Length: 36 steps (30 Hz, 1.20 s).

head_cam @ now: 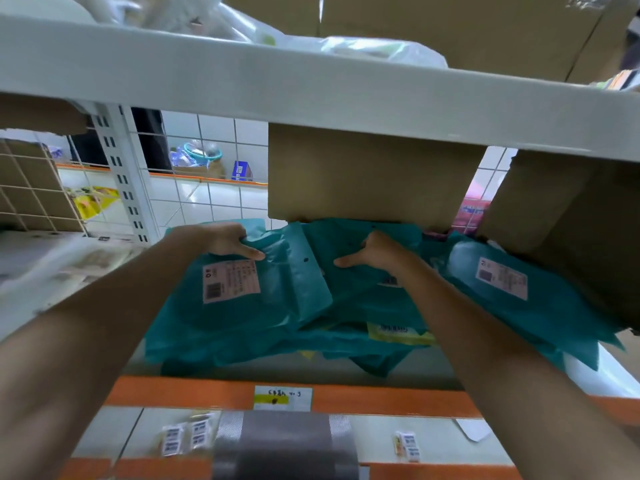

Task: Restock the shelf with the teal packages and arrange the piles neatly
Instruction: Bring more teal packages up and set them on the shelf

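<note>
Both arms are reaching forward, the two grips side by side.
The bare forearms are angling in from the lower corners. The left grip is pinching a teal package, its thumb lying on top and pointing right, its fingers curling over the far edge. The right grip is pinching the middle teal package the same way, thumb pointing left.

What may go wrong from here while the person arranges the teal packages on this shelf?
The left hand pinches the far edge of the top left package; the slick bag could slip and land crooked.
The lower packages reach the orange front beam, so a push might send one off.
The right cardboard box seems to lean on the right package; moving that could shift it.
</note>
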### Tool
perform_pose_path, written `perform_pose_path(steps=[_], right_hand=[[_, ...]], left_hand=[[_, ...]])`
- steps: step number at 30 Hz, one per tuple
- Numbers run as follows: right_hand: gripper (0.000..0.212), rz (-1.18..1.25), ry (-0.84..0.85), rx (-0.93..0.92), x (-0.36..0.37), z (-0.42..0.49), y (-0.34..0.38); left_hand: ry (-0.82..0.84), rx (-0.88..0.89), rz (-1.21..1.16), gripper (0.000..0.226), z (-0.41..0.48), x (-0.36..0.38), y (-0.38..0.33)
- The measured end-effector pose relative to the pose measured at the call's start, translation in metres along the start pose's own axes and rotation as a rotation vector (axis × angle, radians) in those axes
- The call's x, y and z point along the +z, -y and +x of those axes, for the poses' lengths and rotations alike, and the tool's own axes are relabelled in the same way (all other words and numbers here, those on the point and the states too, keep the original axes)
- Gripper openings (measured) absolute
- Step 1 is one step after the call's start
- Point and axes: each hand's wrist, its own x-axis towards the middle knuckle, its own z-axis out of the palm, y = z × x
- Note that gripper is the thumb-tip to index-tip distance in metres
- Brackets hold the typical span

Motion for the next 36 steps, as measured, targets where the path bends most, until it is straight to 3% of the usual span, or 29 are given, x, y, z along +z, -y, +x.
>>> perform_pose_path(steps=[3, 8, 13, 19, 24, 28, 33, 36], right_hand=[[0.067, 0.145, -0.003, 0.042, 0.001, 0.000, 0.004], [0.020, 0.143, -0.118, -0.038, 0.003, -0.003, 0.007], [0.011, 0.110, -0.259, -0.127, 0.003, -0.021, 0.014], [0.023, 0.107, -0.348, -0.162, 0.000, -0.041, 0.024], [0.015, 0.058, -0.394, -0.212, 0.001, -0.059, 0.033], [0.024, 0.001, -0.415, -0.274, 0.005, -0.074, 0.039], [0.005, -0.148, -0.463, -0.405, 0.010, -0.103, 0.047], [0.007, -0.235, -0.490, -0.477, 0.011, -0.121, 0.048]], left_hand=[[0.015, 0.038, -0.009, 0.040, -0.003, -0.004, 0.000], [0.023, 0.195, -0.033, 0.027, -0.008, -0.018, 0.010], [-0.088, 0.322, -0.153, 0.013, -0.030, -0.035, 0.020], [-0.210, 0.341, -0.143, 0.026, -0.050, -0.049, 0.036], [-0.238, 0.348, -0.241, 0.017, -0.067, -0.051, 0.038], [-0.264, 0.345, -0.262, 0.010, -0.086, -0.048, 0.031], [-0.359, 0.344, -0.188, 0.014, -0.114, -0.038, 0.029], [-0.431, 0.348, -0.139, 0.015, -0.137, -0.032, 0.030]])
